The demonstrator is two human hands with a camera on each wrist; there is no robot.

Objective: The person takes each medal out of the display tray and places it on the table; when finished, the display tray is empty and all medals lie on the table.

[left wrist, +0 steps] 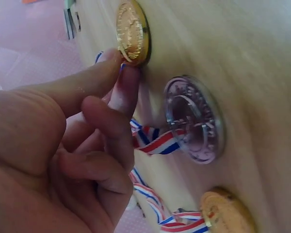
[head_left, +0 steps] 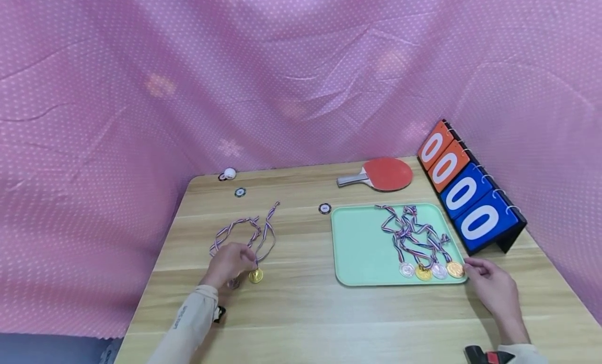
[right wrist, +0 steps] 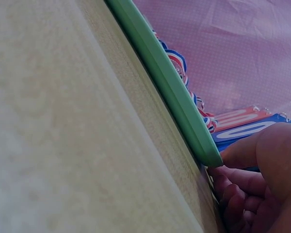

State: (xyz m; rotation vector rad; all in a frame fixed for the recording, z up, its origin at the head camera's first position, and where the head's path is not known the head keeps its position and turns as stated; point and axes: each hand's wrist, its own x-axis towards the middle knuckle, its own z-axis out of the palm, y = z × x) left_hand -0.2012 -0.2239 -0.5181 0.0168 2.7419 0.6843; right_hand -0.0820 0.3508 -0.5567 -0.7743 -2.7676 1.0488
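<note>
My left hand [head_left: 231,265] pinches the ribbon of a gold medal [head_left: 256,276] right at its top, between thumb and forefinger. Below that hand a silver medal [left wrist: 194,119] and another gold-coloured medal [left wrist: 228,213] lie on the wooden table, their red, white and blue ribbons [head_left: 235,225] trailing behind. At the near right corner of the green tray [head_left: 362,238], my right hand [head_left: 494,288] holds the rim, thumb on the edge and fingers beneath. Several gold and silver medals [head_left: 439,271] lie along the tray's near right side, with tangled ribbons [head_left: 414,238] behind them.
A flip scoreboard [head_left: 479,222] showing zeros stands right of the tray. Behind the tray lies a red table tennis bat [head_left: 388,174]. A white ball [head_left: 230,173] and round chips [head_left: 325,208] are farther back. Pink cloth [head_left: 291,92] hangs around the table.
</note>
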